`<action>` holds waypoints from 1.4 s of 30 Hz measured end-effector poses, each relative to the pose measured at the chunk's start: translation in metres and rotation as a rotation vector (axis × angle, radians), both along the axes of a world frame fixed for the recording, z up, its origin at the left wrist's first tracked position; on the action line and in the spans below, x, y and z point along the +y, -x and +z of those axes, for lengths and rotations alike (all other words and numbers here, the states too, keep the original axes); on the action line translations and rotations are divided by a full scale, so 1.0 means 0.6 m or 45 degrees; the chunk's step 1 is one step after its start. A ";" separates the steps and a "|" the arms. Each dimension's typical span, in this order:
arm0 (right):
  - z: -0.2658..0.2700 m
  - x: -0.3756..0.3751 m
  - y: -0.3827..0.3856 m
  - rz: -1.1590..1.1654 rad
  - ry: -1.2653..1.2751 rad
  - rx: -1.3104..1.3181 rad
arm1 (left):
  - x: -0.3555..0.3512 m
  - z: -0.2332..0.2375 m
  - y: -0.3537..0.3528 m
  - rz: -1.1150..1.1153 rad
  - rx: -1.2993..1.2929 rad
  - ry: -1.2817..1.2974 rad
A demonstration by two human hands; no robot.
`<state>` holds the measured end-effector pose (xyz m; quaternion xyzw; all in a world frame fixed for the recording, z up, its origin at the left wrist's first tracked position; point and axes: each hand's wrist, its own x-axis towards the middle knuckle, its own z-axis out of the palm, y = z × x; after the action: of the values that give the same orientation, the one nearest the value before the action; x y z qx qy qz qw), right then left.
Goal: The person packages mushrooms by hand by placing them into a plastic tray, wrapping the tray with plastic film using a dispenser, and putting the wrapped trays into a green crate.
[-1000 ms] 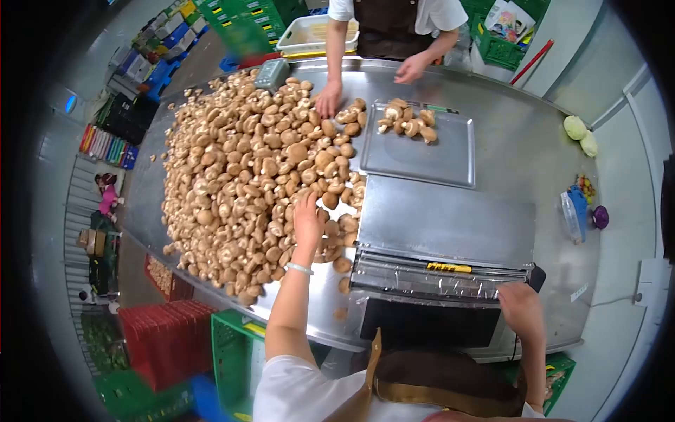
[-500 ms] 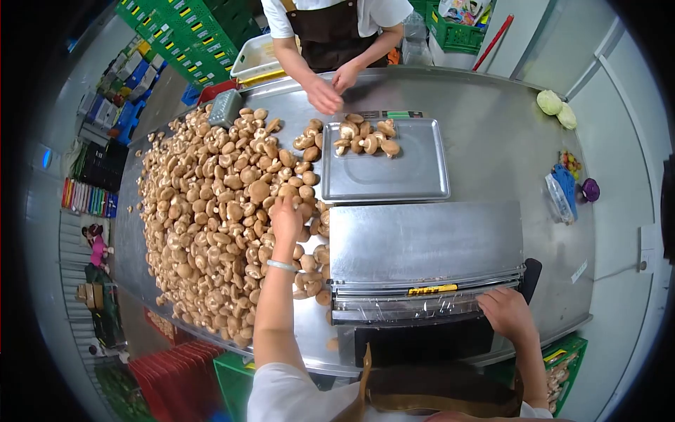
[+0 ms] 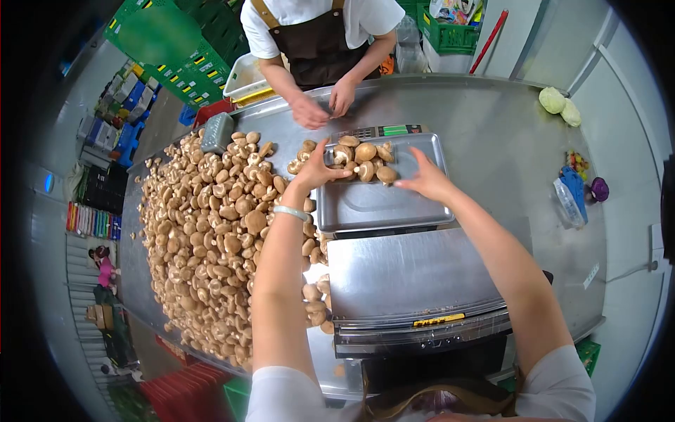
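Note:
A group of brown mushrooms (image 3: 365,152) rests in the upper part of a metal tray (image 3: 380,211), which sits on a scale with a green display (image 3: 401,130). My left hand (image 3: 320,169) is at the group's left side, fingers spread, thumb pointing at the mushrooms. On the right side of the group, my right hand (image 3: 426,177) is open over the tray, its fingers apart. A large heap of mushrooms (image 3: 204,246) covers the left part of the table.
A co-worker's hands (image 3: 323,109) are just beyond the scale. Nearer me is a wrapping machine with a metal plate (image 3: 422,271). A clear plastic box (image 3: 217,133) stands by the heap. Cabbages (image 3: 559,105), a blue bag (image 3: 573,193) and a purple cabbage (image 3: 599,188) lie at the right.
My left hand has moved from the heap up to the tray. My right hand has left the wrapping machine's front edge and reached the tray's right side. The view has shifted slightly.

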<state>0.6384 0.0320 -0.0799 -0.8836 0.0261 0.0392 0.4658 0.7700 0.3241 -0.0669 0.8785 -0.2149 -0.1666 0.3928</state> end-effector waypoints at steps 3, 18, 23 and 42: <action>-0.065 0.027 -0.080 0.002 -0.299 -0.038 | -0.004 -0.012 -0.034 -0.150 0.049 -0.114; 0.155 -0.051 0.289 0.059 -0.243 0.140 | -0.073 0.115 0.376 -0.033 -0.084 0.060; 0.143 -0.069 0.446 0.072 -0.249 0.291 | -0.093 0.089 0.520 -0.127 -0.030 0.019; 0.096 -0.069 0.437 0.215 0.097 -0.343 | -0.184 0.104 0.561 -0.258 -0.492 0.094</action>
<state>0.3760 -0.0092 -0.0224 -0.8970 -0.1096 -0.0415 0.4263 0.4336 0.2136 -0.0046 0.8530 -0.3794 -0.0256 0.3575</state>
